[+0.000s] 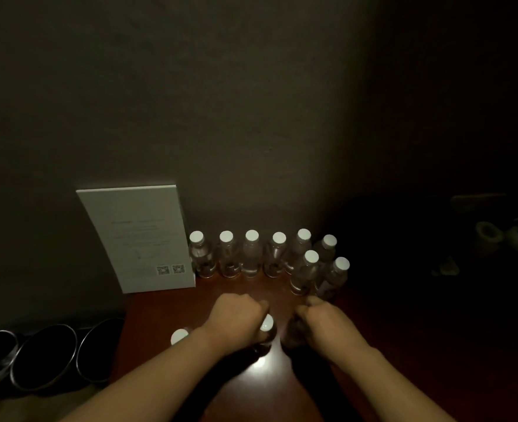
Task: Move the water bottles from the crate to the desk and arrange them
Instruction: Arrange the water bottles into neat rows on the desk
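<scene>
Left hand [236, 318] grips bottle [266, 328] mid-desk [209, 303].

Nothing can be read here. The white card [139, 239] leaning against the wall carries faint lines of print and two small square codes near its lower edge, all too dim and blurred to make out. The bottle labels [204, 260] are equally unreadable.

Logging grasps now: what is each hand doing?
Left hand: closed on a water bottle, white cap showing beside the fingers.
Right hand: closed on something dark, probably another bottle; too dim to tell.
</scene>
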